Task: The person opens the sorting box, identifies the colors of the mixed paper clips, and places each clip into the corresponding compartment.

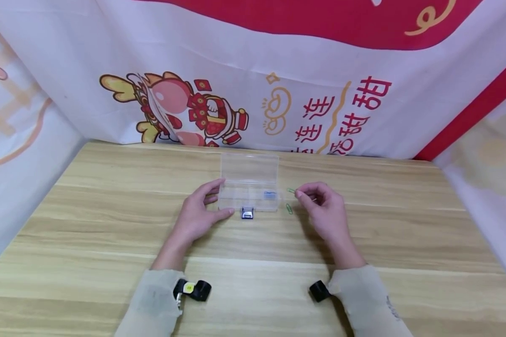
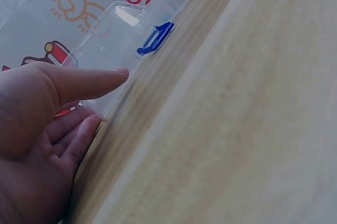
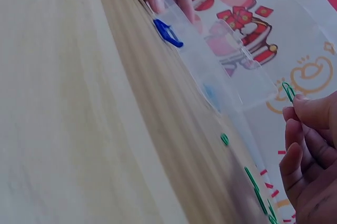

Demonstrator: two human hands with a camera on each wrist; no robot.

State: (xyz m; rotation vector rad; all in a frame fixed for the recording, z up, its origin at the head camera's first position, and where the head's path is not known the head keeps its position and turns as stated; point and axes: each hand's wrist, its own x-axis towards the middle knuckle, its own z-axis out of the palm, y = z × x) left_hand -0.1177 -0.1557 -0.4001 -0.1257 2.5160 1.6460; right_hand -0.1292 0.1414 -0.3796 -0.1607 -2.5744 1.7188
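A clear plastic box (image 1: 234, 202) with dividers stands on the table, its lid (image 1: 249, 167) raised at the back. A blue latch (image 1: 247, 214) juts from its front edge. My left hand (image 1: 197, 213) holds the box's left end, thumb along the front wall (image 2: 110, 95) and fingers round the far side. Something small and blue (image 1: 270, 194) lies in the right compartment. To the right of the box, my right hand (image 1: 326, 206) pinches a green paper clip (image 3: 288, 91) between thumb and fingertip, raised above the table. Another green paper clip (image 1: 289, 208) lies below it.
More green paper clips (image 3: 255, 190) lie on the wooden table (image 1: 253, 290) by my right hand. A printed white and red cloth (image 1: 236, 61) hangs behind the table's back edge. Both sleeves carry black wrist cameras (image 1: 202, 290).
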